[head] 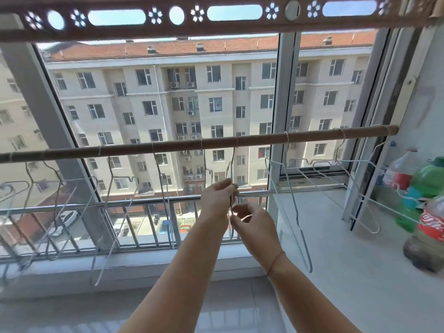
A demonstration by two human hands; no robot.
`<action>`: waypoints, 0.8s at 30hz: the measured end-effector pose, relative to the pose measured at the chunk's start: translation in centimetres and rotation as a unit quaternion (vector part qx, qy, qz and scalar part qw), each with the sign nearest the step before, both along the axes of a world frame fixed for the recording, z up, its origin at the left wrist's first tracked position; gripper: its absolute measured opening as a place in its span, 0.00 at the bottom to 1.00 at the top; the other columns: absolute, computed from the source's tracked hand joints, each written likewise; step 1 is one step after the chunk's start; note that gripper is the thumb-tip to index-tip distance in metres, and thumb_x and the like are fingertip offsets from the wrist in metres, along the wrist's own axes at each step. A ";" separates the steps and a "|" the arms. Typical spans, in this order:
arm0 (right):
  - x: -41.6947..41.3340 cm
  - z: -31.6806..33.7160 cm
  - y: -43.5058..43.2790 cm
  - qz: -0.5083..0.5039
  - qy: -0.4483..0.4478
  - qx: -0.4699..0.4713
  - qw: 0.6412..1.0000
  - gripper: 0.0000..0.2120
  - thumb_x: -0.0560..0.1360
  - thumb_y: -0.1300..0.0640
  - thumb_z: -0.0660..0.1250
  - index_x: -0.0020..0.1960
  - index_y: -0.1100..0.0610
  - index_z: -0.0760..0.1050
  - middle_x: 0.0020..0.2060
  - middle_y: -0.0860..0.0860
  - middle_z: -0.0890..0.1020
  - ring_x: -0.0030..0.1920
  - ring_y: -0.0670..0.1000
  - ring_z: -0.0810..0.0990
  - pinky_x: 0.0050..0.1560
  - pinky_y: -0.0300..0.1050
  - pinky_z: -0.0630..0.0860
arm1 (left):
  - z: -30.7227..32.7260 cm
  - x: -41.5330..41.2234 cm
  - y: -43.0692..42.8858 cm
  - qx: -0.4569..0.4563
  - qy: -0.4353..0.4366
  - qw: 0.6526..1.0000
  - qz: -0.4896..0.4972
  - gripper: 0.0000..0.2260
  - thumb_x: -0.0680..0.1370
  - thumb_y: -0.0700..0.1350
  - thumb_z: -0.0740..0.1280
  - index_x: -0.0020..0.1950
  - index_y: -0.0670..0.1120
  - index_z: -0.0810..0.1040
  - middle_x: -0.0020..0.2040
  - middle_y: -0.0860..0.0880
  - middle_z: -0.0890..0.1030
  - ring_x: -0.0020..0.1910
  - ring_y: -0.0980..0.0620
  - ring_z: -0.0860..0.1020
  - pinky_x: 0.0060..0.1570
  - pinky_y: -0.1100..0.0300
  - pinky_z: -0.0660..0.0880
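Your left hand (219,197) pinched the wire hanger (233,156) below its neck. Right hand (254,222) pinched the wire lower down, other fingers curled. Hanger hung edge-on from the wooden rod (192,143), long axis vertical, hook straight above your left fingers. Left hand was nearer the hook, so unhooking looked like a straight lift.

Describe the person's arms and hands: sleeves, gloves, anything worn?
Both arms are bare to the frame edge, with no sleeves in view. The left hand and right hand wear no gloves, and no rings are visible. A thin brownish band circles the right wrist.
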State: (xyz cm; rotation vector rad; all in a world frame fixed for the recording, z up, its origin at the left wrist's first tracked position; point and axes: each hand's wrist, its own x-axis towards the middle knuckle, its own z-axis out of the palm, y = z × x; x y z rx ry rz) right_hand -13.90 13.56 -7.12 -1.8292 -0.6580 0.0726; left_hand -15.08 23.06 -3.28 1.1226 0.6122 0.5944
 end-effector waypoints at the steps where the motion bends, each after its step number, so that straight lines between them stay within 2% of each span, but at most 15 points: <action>1: 0.1 0.3 0.1 -0.001 0.003 0.007 1.000 0.07 0.70 0.59 0.67 0.48 0.54 0.78 0.39 0.48 0.81 0.40 0.47 0.79 0.45 0.43 0.77 | 0.2 0.3 0.0 -0.006 -0.007 1.000 -0.002 0.10 0.76 0.31 0.62 0.54 0.40 0.77 0.42 0.45 0.80 0.40 0.51 0.77 0.42 0.62 0.75; 5: 0.9 1.5 0.8 -0.028 -0.020 0.021 0.999 0.07 0.71 0.59 0.67 0.48 0.53 0.80 0.37 0.47 0.83 0.40 0.46 0.81 0.43 0.39 0.77 | 1.1 1.8 0.8 -0.018 -0.020 0.999 -0.026 0.10 0.75 0.28 0.62 0.50 0.39 0.78 0.39 0.45 0.79 0.37 0.51 0.77 0.42 0.62 0.74; 8: 1.6 2.5 1.6 -0.058 -0.021 0.021 0.998 0.08 0.71 0.61 0.66 0.48 0.53 0.80 0.38 0.48 0.83 0.39 0.46 0.80 0.40 0.35 0.75 | 1.9 3.2 1.7 -0.036 -0.017 0.998 -0.040 0.11 0.75 0.28 0.62 0.53 0.39 0.77 0.38 0.44 0.80 0.37 0.51 0.77 0.40 0.61 0.74; 10: 2.0 2.9 2.0 -0.072 -0.016 0.027 0.997 0.10 0.71 0.63 0.66 0.50 0.56 0.80 0.39 0.49 0.82 0.40 0.46 0.80 0.42 0.33 0.74 | 2.1 4.2 2.2 -0.034 -0.006 0.999 -0.040 0.12 0.75 0.28 0.62 0.54 0.38 0.77 0.37 0.45 0.79 0.36 0.51 0.77 0.39 0.61 0.75; 14: 2.5 2.8 2.2 -0.090 -0.019 0.049 0.995 0.09 0.72 0.61 0.68 0.51 0.57 0.80 0.42 0.51 0.84 0.45 0.48 0.82 0.51 0.42 0.78 | 1.4 5.5 3.0 -0.025 0.012 0.998 -0.057 0.12 0.74 0.28 0.63 0.57 0.36 0.76 0.37 0.45 0.79 0.34 0.51 0.77 0.34 0.61 0.74; 19: 2.5 0.0 0.5 -0.090 0.009 0.058 0.994 0.07 0.73 0.59 0.67 0.50 0.57 0.78 0.42 0.51 0.83 0.45 0.49 0.81 0.51 0.44 0.79 | -1.6 4.5 2.7 -0.045 0.027 0.991 -0.121 0.12 0.76 0.28 0.61 0.58 0.34 0.76 0.36 0.45 0.78 0.33 0.52 0.76 0.33 0.64 0.73; 22: 2.7 -1.8 -0.9 -0.110 0.019 0.015 0.994 0.07 0.74 0.59 0.66 0.52 0.59 0.77 0.43 0.52 0.81 0.46 0.51 0.80 0.50 0.42 0.77 | -3.6 3.0 2.6 -0.041 0.056 0.986 -0.153 0.13 0.75 0.29 0.62 0.58 0.35 0.77 0.37 0.45 0.79 0.33 0.53 0.76 0.34 0.65 0.73; 24: 3.0 -2.7 -1.4 -0.116 0.022 -0.006 0.993 0.09 0.74 0.58 0.66 0.53 0.59 0.77 0.47 0.54 0.81 0.48 0.51 0.79 0.50 0.40 0.75 | -4.6 1.8 2.9 -0.006 0.080 0.982 -0.170 0.13 0.75 0.30 0.63 0.59 0.35 0.76 0.39 0.45 0.79 0.34 0.53 0.76 0.33 0.66 0.72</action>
